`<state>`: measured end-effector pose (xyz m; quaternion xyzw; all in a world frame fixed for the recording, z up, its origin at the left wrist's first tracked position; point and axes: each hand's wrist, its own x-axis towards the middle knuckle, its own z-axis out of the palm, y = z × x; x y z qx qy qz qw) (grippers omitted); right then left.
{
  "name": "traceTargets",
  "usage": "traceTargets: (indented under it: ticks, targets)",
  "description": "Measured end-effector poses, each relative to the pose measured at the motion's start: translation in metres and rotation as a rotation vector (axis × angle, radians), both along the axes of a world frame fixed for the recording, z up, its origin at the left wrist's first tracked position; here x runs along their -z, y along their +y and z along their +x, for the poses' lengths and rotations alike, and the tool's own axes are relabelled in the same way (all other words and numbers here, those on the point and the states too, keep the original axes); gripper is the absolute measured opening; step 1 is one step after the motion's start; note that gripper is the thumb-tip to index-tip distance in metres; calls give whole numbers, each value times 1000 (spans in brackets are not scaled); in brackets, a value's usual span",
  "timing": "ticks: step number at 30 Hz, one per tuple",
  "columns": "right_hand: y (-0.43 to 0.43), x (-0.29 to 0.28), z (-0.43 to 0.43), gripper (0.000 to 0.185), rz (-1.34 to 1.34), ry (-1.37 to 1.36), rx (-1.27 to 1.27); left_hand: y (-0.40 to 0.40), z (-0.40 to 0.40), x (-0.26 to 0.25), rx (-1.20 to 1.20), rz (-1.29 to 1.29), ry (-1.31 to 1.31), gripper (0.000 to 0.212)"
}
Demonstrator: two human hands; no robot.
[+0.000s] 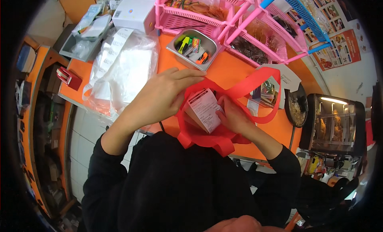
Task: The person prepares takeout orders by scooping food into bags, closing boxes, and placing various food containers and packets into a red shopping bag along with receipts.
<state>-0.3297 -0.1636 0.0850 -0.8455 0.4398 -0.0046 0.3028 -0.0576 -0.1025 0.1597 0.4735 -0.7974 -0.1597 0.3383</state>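
A red fabric carry bag (203, 139) stands in front of me with its mouth open and its handles spread. Inside it, a printed paper receipt (205, 110) lies against a brown cardboard box (191, 119), mostly hidden. My right hand (236, 116) reaches into the bag, its fingers and thumb pinching the receipt's right edge. At the bag's left rim is my left hand (163, 95), its fingers stretched out over the rim and its thumb held apart. Whether the left fingertips touch the fabric is hard to tell.
The orange table (167, 56) holds a steel container (191, 62) of markers and a cutter, plastic-wrapped white packs (134, 70), a red tape dispenser (70, 78) and pink basket racks (194, 21). Right of the bag are an open carton (281, 98), a black bowl (296, 109) and a lit display warmer (333, 124).
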Motion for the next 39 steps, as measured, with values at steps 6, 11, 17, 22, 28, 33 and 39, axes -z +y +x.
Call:
traceTargets:
  ticks: [6, 11, 17, 22, 28, 33, 39]
  targets:
    - [-1, 3, -1, 27, -54, -47, -42, 2, -6, 2, -13, -12, -21, 53]
    - [2, -5, 4, 27, -123, -4, -111, 6, -12, -1, -61, -31, -35, 49]
    - [5, -11, 6, 24, -163, 44, -129, 7, -15, -1, -91, -33, -44, 46]
    - [9, -11, 6, 23, -163, 25, -125, 8, -17, -1, -118, -11, -48, 46]
    - [2, -18, 8, 22, -127, 52, -145, 5, -18, 1, -131, -27, -30, 47]
    - [-4, -13, 5, 22, -90, -21, -160, 3, -17, 1, -137, -23, -27, 47]
    - [-6, -9, 4, 22, -149, -16, -169, 2, -17, 4, -140, -31, -26, 47]
